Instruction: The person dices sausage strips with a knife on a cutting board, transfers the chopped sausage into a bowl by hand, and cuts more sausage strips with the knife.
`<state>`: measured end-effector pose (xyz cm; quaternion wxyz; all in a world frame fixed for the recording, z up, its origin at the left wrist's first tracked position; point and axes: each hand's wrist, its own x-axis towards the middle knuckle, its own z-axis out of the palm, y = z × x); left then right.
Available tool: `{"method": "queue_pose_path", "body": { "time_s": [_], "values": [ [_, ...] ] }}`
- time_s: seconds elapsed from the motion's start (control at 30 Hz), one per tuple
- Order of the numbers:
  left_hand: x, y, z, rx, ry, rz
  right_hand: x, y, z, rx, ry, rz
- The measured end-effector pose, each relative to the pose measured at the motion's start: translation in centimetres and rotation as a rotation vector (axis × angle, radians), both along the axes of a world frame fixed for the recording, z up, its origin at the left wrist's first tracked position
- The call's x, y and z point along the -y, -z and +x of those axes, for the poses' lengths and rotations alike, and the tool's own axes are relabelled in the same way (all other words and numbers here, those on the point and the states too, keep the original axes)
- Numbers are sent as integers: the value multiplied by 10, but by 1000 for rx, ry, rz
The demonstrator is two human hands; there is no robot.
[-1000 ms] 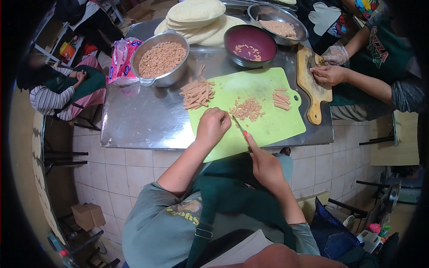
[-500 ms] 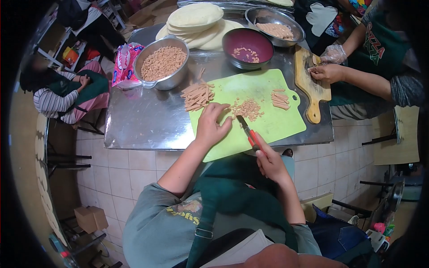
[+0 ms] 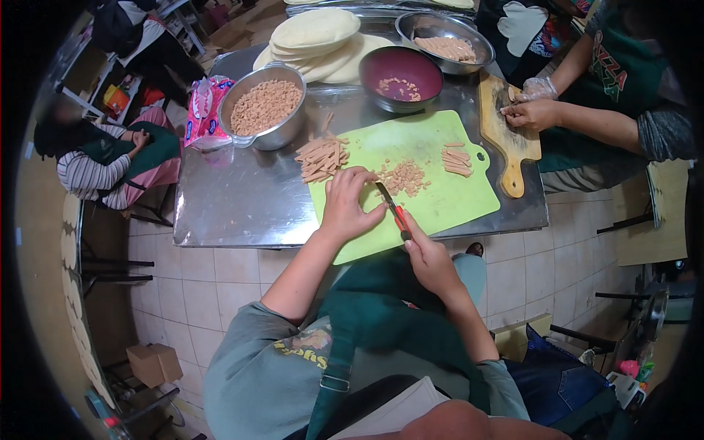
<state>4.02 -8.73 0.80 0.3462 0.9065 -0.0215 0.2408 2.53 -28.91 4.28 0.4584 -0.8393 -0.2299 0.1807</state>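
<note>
"Where is the left hand [image 3: 348, 207]?"

"Between eight and nine o'clock on the green cutting board [image 3: 440, 209], taking the board's middle as the dial's centre. Its thumb stands wide of the fingers. The fingertips are just beside the knife tip; I can't tell whether they press on any food."

"And the right hand [image 3: 434, 265]?"

"Between five and six, off the near edge, closed around the red-and-black handle of a knife [image 3: 400, 215]. The blade points toward eleven."

"Where is the food, then?"

"The chopped pinkish bits [image 3: 405, 177] lie loose near the centre, just beyond the blade. A small row of strips [image 3: 457, 160] rests on the board at two. A bigger heap of strips [image 3: 321, 160] lies by its edge, between nine and ten."

"Anything farther out?"

"A metal pot [image 3: 298, 121] full of small pieces at ten, and a purple bowl [image 3: 389, 66] at twelve. At two, a co-worker's bare hand [image 3: 534, 115] and gloved hand [image 3: 540, 89] are over a wooden board [image 3: 506, 150]."
</note>
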Motion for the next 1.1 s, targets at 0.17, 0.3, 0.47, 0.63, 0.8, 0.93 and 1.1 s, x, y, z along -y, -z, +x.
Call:
{"method": "queue_pose_path", "body": {
  "time_s": [0.17,0.3,0.47,0.63,0.8,0.93,1.1],
  "values": [
    [-3,3,1,-84,-20,1,-3,4,0,99,-44,-127],
    [-2,2,2,-150,-36,-7,-6,6,-5,224,-42,-215],
    [-2,2,3,-184,-46,-18,5,-7,-16,247,-76,-437],
    [-3,7,5,-143,-47,-9,24,-16,-16,111,-80,-354],
    [-7,14,8,-175,16,-115,45,-15,8,-146,-52,36],
    [-4,-2,6,-175,-5,-74,57,-21,18,-521,51,179],
    [-7,-4,17,-252,122,160,68,8,53,456,80,202]
  ]
}}
